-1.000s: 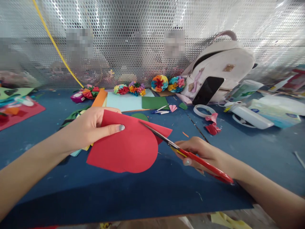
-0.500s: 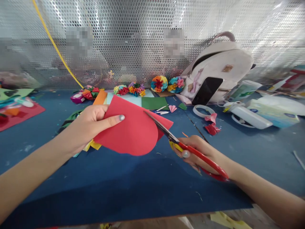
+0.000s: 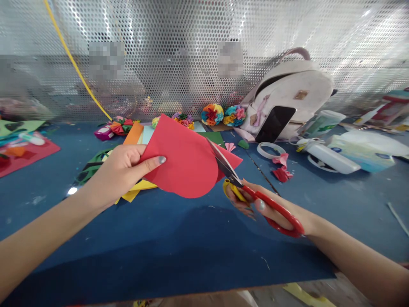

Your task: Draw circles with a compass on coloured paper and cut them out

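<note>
L hand is pinching red paper by its left edge, thumb lying on top, other fingers mostly hidden behind. Paper is hanging in the air over blue table, btwn the two hands; near edge is curving round, pointed flap is sticking out on rt. R hand is gripping scissors, thumb going thru red handle, fingers wrapping yellow one; blades are crossing rt part of paper, tips pointing up & away.

Yellow paper is lying just beyond L wrist. Green paper is lying behind, partly hidden. White ring is resting beyond R hand, pink scraps sitting nr it. Backpack is standing tilted by perf. wall, dark phone leaning on its front.
</note>
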Demonstrator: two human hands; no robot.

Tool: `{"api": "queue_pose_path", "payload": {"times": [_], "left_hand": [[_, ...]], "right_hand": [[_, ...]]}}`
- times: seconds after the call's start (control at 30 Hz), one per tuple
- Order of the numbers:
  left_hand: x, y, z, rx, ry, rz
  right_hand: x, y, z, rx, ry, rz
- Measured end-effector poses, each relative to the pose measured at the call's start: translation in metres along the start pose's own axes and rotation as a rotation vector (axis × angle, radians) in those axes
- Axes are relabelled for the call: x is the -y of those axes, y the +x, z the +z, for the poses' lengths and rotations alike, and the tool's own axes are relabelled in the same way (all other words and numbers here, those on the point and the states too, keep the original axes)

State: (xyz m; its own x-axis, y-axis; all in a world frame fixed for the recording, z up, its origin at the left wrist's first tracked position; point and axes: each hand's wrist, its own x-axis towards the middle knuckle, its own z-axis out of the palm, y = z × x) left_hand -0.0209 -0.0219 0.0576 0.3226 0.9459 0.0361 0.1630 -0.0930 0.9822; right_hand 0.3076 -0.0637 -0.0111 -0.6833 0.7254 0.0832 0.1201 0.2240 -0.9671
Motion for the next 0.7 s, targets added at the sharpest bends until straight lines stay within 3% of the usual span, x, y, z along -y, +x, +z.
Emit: {"api": "queue_pose_path", "payload": {"times": [0.17,0.4,0.7], "left_hand": [[-0.0019,-0.0021,0.0046,0.052,0.026,-0.009],[-0.0030,-0.0050,0.0083,0.133,-0.109,-0.096],[-0.0033,-0.0044,0.0073,0.136,-0.103,-0.086]], "right_hand": [[0.0035,0.0017,-0.0025,0.031,-0.068,-0.039],[0.0057,0.0027,-0.0009,0.005,-0.031,-0.003],[0.0010,0.0021,-0.0018,-0.011,-0.043,0.019]]}}
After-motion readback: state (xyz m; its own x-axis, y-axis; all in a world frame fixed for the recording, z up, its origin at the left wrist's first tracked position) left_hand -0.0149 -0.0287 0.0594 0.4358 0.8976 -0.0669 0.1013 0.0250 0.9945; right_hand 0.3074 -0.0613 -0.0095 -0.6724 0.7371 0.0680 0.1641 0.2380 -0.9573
